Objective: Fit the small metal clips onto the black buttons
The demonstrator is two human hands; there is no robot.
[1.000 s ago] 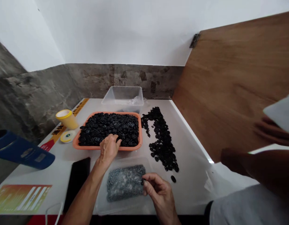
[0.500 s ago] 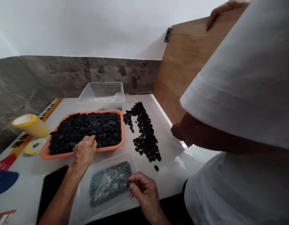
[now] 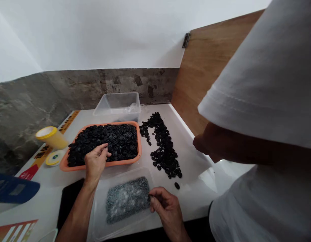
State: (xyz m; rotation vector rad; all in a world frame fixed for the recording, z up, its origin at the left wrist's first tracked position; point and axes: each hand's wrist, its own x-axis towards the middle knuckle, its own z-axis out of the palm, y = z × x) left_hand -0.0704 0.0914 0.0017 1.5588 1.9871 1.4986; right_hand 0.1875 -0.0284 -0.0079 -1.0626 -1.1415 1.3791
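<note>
My left hand (image 3: pixel 96 163) is over the near side of an orange tray (image 3: pixel 139 148) heaped with small black oval pieces (image 3: pixel 105 137). Its thumb and fingertips are closed together just above the heap; against the black I cannot make out what is between them. At the right edge of a clear plastic box (image 3: pixel 98 211), my right hand (image 3: pixel 166 210) pinches a small black piece (image 3: pixel 149 197) between thumb and forefinger. Inside that box lies a mass of small grey metal parts (image 3: pixel 127 198), perhaps screws or pins.
More black pieces (image 3: pixel 165 151) are strewn on the white table. Behind the tray stands a clear bin (image 3: pixel 117 102). A yellow tub (image 3: pixel 52 137), its lid (image 3: pixel 54 158) and a blue object (image 3: pixel 15 188) are at left. Another person's arm (image 3: pixel 228 144) and a wooden panel (image 3: pixel 205 74) border the right.
The view has shifted, so most things sit farther right. My left fingers have lifted slightly from the heap; my right hand keeps its pinch. The other person's upper hand has left the panel's edge.
</note>
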